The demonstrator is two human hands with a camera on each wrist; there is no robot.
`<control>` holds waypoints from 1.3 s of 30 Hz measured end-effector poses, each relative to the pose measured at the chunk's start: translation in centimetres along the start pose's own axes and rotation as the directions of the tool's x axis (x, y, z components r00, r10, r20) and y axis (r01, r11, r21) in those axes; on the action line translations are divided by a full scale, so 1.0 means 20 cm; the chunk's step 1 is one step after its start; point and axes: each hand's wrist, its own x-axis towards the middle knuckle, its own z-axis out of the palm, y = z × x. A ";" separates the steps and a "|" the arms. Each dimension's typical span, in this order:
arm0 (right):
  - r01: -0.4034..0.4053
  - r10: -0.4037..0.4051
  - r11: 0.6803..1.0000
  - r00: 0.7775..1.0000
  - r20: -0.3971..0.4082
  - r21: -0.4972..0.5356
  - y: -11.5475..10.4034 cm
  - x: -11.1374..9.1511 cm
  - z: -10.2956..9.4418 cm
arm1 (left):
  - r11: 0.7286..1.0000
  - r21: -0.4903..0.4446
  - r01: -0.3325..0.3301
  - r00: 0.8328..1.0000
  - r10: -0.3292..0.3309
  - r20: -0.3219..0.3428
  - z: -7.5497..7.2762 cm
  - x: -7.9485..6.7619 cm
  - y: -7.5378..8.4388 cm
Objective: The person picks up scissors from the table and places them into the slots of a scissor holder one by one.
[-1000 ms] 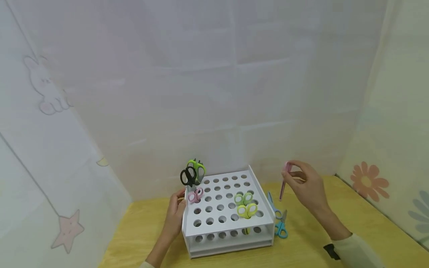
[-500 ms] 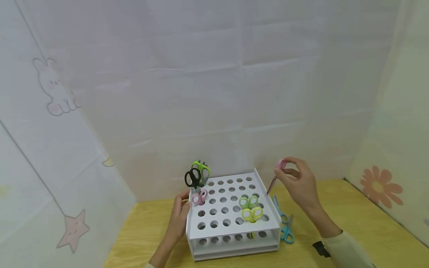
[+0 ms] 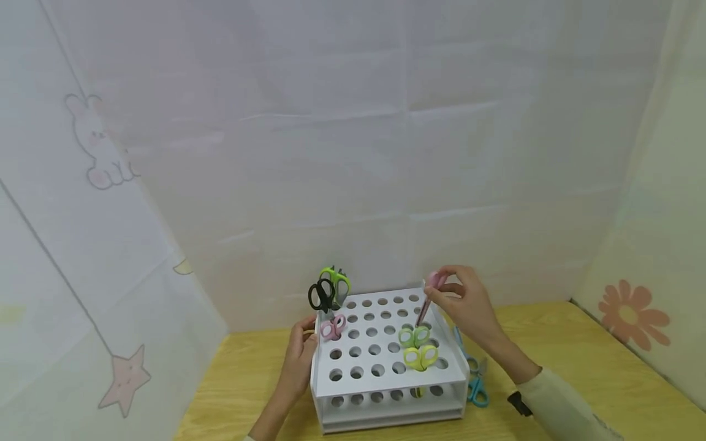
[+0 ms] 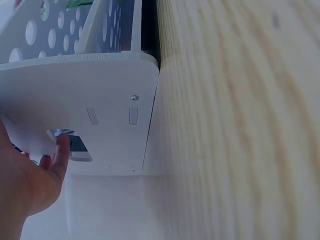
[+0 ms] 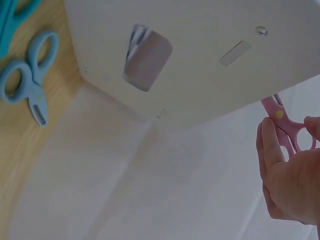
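A white rack with rows of round holes (image 3: 386, 384) stands on the table. My left hand (image 3: 299, 355) grips its left side panel, a finger reaching into the cutout in the left wrist view. My right hand (image 3: 463, 303) pinches pink scissors (image 5: 279, 120) by the handles, blades pointing down close over the rack's right rear holes. Standing in the rack are light green scissors (image 3: 413, 336), yellow scissors (image 3: 421, 357), other pink scissors (image 3: 333, 329), black scissors (image 3: 322, 295) and bright green scissors (image 3: 341, 285).
Light blue scissors (image 5: 32, 80) and teal scissors (image 3: 477, 392) lie on the wooden table (image 3: 557, 361), right of the rack. A pale cloth wall (image 3: 331, 153) rises behind. A black piece (image 3: 518, 404) shows near the right sleeve.
My right hand has carried the pink scissors leftward, from beside the rack to over its right rear holes. My left hand keeps its hold on the side panel. The head view has shifted slightly.
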 end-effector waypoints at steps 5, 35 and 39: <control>0.016 -0.012 0.998 0.997 0.070 -0.055 -0.01 0.03 0.05 | 0.999 0.033 0.022 1.000 -0.022 -0.005 0.00 -0.01 0.01; 0.007 0.268 0.737 0.915 0.302 -0.676 -0.09 0.07 0.28 | 0.998 0.068 -0.016 1.000 0.017 -0.015 0.00 0.00 0.01; -0.008 0.319 0.706 0.896 0.308 -0.708 -0.10 0.08 0.30 | 0.997 0.071 -0.012 1.000 0.012 -0.009 0.00 0.00 0.00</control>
